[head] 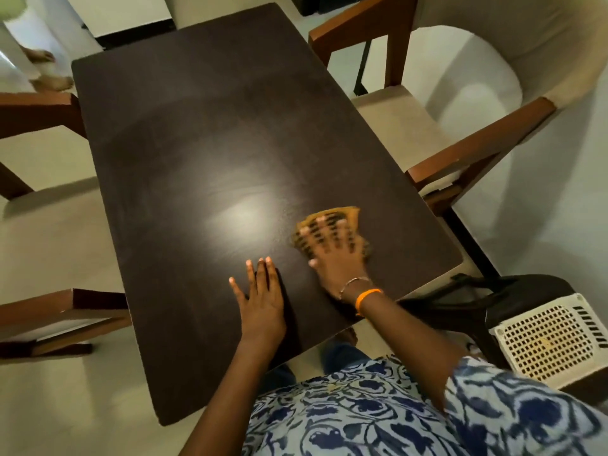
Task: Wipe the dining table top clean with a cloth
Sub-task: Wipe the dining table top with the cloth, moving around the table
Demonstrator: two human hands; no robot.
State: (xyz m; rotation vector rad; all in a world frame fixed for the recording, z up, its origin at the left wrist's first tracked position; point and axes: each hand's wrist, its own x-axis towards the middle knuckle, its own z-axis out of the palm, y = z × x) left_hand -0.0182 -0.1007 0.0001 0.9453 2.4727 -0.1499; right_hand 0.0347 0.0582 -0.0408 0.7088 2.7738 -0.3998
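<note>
No text, label, brand, number or sign could be read anywhere in the view.

A dark brown rectangular dining table top [204, 153] bears a crumpled orange-yellow cloth [332, 230], apparently dark-patterned though blurred, lying near its right edge.

Blue-patterned shirt [378, 419] (orange wristband [367, 299])
</note>
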